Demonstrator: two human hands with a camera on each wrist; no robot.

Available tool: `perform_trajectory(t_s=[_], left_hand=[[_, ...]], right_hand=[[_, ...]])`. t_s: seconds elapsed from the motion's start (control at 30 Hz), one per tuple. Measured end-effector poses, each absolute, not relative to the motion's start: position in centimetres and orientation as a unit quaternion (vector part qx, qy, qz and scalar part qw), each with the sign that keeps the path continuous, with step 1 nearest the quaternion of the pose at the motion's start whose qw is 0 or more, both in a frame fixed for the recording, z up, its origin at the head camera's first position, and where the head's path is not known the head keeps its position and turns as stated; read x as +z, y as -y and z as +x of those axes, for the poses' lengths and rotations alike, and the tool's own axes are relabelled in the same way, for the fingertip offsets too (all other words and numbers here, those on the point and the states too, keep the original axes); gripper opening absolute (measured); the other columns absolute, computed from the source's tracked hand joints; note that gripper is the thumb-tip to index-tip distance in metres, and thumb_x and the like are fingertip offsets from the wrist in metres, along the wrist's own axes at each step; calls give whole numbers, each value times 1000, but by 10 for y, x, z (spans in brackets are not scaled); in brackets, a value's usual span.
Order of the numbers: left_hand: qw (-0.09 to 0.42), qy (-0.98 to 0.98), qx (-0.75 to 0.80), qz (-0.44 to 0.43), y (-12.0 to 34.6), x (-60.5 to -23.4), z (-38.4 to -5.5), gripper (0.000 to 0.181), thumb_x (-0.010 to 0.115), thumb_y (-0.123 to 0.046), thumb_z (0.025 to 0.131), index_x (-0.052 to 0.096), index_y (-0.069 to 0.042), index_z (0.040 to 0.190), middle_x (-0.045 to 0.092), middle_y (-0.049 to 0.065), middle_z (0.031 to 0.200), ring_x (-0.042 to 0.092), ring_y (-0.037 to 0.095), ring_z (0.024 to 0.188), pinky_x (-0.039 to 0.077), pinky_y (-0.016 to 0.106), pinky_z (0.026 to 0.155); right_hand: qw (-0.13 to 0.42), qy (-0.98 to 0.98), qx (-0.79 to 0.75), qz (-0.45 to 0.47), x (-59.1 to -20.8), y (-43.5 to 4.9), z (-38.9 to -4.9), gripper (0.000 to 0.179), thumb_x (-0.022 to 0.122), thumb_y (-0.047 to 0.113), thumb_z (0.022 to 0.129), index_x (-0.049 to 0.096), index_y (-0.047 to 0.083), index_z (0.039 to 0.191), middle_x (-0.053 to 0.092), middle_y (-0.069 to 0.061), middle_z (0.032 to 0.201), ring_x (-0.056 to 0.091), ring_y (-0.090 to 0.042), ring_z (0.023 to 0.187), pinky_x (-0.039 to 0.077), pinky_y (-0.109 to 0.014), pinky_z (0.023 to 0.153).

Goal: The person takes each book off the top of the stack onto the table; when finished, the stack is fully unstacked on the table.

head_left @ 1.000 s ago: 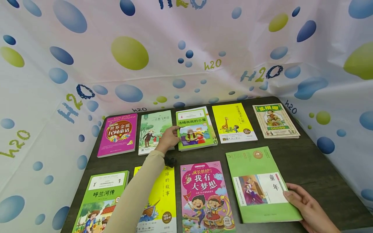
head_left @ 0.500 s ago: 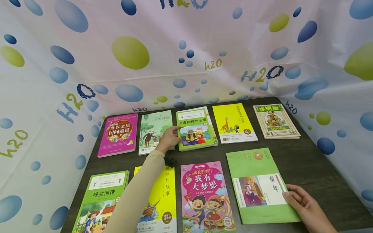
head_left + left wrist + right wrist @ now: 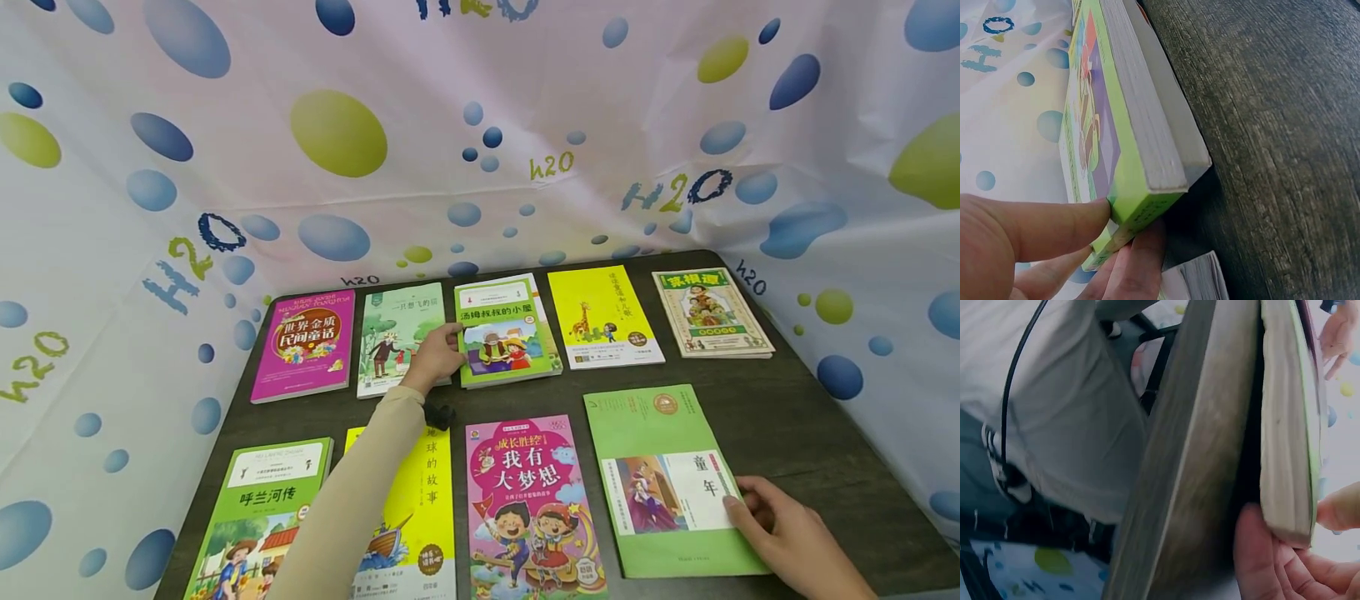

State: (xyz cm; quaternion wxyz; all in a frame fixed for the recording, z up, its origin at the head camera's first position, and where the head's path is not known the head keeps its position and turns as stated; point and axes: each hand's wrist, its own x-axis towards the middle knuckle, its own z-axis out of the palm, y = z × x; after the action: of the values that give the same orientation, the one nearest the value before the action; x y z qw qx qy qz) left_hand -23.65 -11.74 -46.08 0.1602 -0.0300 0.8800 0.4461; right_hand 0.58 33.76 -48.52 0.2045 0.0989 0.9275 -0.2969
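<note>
My left hand (image 3: 437, 358) pinches the left edge of a green paperback book (image 3: 501, 333) with two cartoon figures, in the back row. In the left wrist view, its thumb (image 3: 1054, 228) lies on the cover and the other fingers are at the spine. Another book (image 3: 1169, 94) lies directly under this one. At front right, my right hand (image 3: 787, 533) grips the right edge of a light green book (image 3: 652, 417) with a white picture band. The right wrist view has the thumb (image 3: 1341, 506) on top and fingers beneath that book's corner, the pages facing the camera.
Along the dark wooden table (image 3: 832, 433), a magenta book (image 3: 303, 346), a pale green book (image 3: 397, 317), a yellow book (image 3: 600, 308) and a cream book (image 3: 705, 312) line the back. A pink book (image 3: 525, 500), another yellow book (image 3: 431, 508) and a green book (image 3: 262, 508) lie in front.
The light green book has shifted slightly toward the near edge and turned a little, with the right hand on it. The left hand and its book stay in place.
</note>
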Motion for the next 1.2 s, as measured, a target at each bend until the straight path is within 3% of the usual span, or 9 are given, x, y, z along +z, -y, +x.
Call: perform_trajectory(t_s=[0.47, 0.73, 1.03, 1.2], left_hand=[[157, -879, 448, -36, 118, -460, -237, 66, 66, -4, 99, 43, -12, 160, 53, 21, 152, 53, 37, 142, 53, 51, 113], [160, -875, 455, -39, 115, -459, -237, 66, 67, -4, 99, 43, -11, 161, 53, 21, 153, 53, 37, 142, 53, 51, 113], [167, -874, 455, -38, 115, -461, -236, 67, 66, -5, 100, 42, -13, 161, 53, 20, 153, 52, 36, 143, 53, 51, 113], [165, -873, 458, -38, 117, -461, -235, 68, 66, -4, 100, 41, -12, 162, 52, 21, 154, 52, 37, 143, 53, 52, 113]], right_hand=[[188, -948, -252, 55, -485, -340, -1, 46, 58, 27, 108, 60, -10, 135, 68, 0, 91, 58, -10, 77, 49, -29, 62], [102, -958, -264, 49, -472, -346, -4, 42, 52, 35, 112, 65, -1, 129, 64, 0, 88, 49, -4, 64, 41, -26, 55], [80, -930, -355, 41, -455, -333, -17, 40, 54, 32, 112, 60, -1, 134, 67, -9, 93, 61, -11, 61, 57, -29, 54], [78, -918, -388, 23, -450, -321, -28, 41, 55, 30, 111, 59, -2, 136, 69, -11, 95, 65, -13, 64, 59, -30, 57]])
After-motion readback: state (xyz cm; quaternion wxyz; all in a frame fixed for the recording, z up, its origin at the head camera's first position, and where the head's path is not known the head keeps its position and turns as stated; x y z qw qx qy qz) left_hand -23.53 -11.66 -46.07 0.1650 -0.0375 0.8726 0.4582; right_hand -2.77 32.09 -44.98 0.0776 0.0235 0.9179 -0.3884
